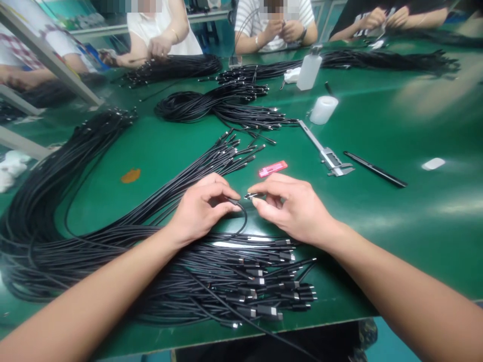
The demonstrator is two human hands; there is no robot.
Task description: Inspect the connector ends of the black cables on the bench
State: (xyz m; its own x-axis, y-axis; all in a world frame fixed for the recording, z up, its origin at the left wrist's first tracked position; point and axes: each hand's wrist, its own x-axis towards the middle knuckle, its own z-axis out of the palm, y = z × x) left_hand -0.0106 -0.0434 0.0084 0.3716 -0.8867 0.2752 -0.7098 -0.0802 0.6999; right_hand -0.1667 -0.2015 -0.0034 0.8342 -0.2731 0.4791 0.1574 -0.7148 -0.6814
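My left hand point(198, 208) is closed in a pinch on a black cable point(246, 217) close to its end, and the cable loops down below the fingertips. Facing it across a small gap, my right hand point(298, 208) pinches a small dark piece with a shiny metal tip point(249, 196); its exact kind is too small to make out. Under and in front of both hands lies a large bundle of black cables point(211, 256), its plug ends pointing right. The bundle curves round at the left, and more plug ends point(234, 153) lie just beyond my left hand.
Beyond my hands lie a pink-red flat object point(272, 168), a caliper point(328, 157), a slim black tool point(375, 169) and a white oval piece point(433, 164). Farther back are a white roll point(323, 110), a white bottle point(309, 70) and coiled cables point(188, 104). Several people sit opposite.
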